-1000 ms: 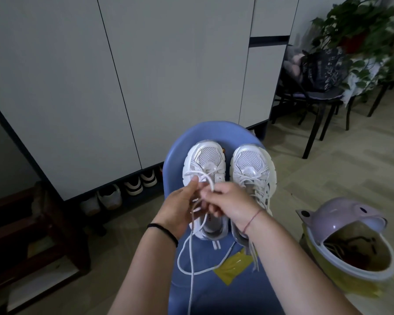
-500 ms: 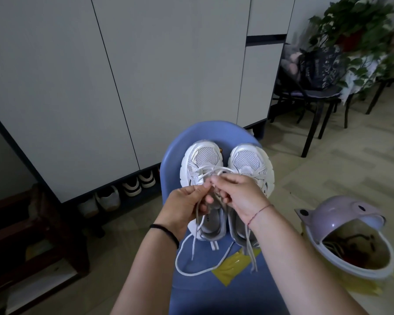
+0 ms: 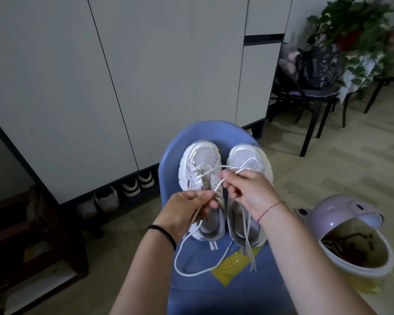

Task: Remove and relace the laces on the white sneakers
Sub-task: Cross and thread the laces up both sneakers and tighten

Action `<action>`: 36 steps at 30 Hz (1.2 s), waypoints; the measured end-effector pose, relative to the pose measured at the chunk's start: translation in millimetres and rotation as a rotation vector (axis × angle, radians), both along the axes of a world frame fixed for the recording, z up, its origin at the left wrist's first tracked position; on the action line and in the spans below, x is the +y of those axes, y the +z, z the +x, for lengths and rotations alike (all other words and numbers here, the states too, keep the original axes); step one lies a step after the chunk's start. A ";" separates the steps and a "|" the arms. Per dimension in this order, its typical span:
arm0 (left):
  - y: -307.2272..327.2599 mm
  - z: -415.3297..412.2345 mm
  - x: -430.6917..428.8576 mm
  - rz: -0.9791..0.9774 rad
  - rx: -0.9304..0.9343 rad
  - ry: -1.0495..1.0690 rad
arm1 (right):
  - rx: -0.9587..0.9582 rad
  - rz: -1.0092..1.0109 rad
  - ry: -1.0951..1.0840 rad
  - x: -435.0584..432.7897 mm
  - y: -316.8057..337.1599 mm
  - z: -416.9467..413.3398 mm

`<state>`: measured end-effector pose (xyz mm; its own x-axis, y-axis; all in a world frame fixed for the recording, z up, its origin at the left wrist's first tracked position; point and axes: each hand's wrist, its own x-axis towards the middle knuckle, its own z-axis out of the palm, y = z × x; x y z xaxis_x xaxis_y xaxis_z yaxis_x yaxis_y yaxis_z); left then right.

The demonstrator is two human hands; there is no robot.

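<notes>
As left hand point(image 3: 185, 209) pinches the lace point(image 3: 218, 187) low, right hand point(image 3: 250, 190) pinches its loop over the sneakers point(image 3: 203, 156), side by side on the chair point(image 3: 168, 160). Lace looks limp, light, probably slick; hold it short, near the eyelets.

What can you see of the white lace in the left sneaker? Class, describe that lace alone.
The white lace is a thin round cord, probably woven. It seems threaded only through the eyelets nearest the toe of the left sneaker, crossing there. The left hand and right hand each pinch it above the shoe, with a short strand stretched between them. Its slack hangs in a long loop onto the blue chair seat.
</notes>
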<state>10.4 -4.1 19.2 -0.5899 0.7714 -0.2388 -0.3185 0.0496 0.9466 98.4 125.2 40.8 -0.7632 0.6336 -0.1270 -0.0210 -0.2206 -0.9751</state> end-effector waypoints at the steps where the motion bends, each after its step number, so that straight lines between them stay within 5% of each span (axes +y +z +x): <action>1: -0.4 -0.3 -1.2 -0.019 0.008 -0.004 | 0.049 -0.018 -0.088 5.6 2.2 1.5; 5: -2.2 -3.0 -5.9 -0.048 0.017 -0.021 | 0.182 -0.203 -0.302 24.6 1.5 4.1; 8: -3.2 -2.5 -3.1 -0.019 0.018 0.016 | 0.130 -0.325 -0.214 23.4 -3.3 2.3; 13: -0.2 0.6 5.0 0.032 0.012 0.089 | -0.070 -0.130 0.121 -2.7 -8.7 -2.0; 21: -3.2 0.2 11.3 0.021 0.056 0.114 | -0.065 0.026 -0.050 0.2 -8.8 -4.7; 27: -3.5 -1.0 19.6 0.042 0.078 0.148 | -0.085 0.059 0.053 0.9 -9.9 -3.9; 36: -11.4 -10.4 32.8 -0.102 0.231 0.378 | 0.031 0.030 -0.205 18.6 -12.0 -17.3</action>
